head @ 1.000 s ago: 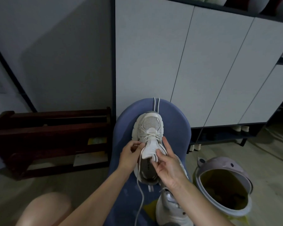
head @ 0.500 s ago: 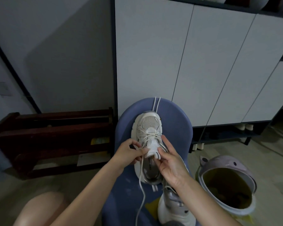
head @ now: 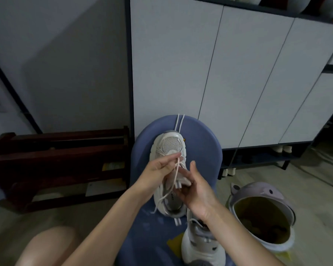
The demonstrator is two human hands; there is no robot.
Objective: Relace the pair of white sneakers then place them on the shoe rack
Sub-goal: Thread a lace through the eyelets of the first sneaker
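Note:
A white sneaker (head: 171, 145) lies toe-away on a blue padded seat (head: 202, 143). My left hand (head: 158, 169) pinches its white lace (head: 174, 177) above the eyelets, and the lace runs down to a loose end at the shoe's left side. My right hand (head: 195, 187) is at the shoe's right side, fingers curled on the tongue, thumb raised. The second white sneaker (head: 200, 246) stands on the seat at the lower right, partly behind my right forearm.
A dark wooden shoe rack (head: 56, 162) stands on the floor at the left. White cabinet doors (head: 238, 73) rise behind the seat, with shoes under them. A lilac lidded bin (head: 261, 212) sits open at the right. My bare knee (head: 46, 246) is at the lower left.
My left hand has pulled the lace up and away from the eyelets, drawing most of its slack through. My right hand has shifted down onto the tongue.

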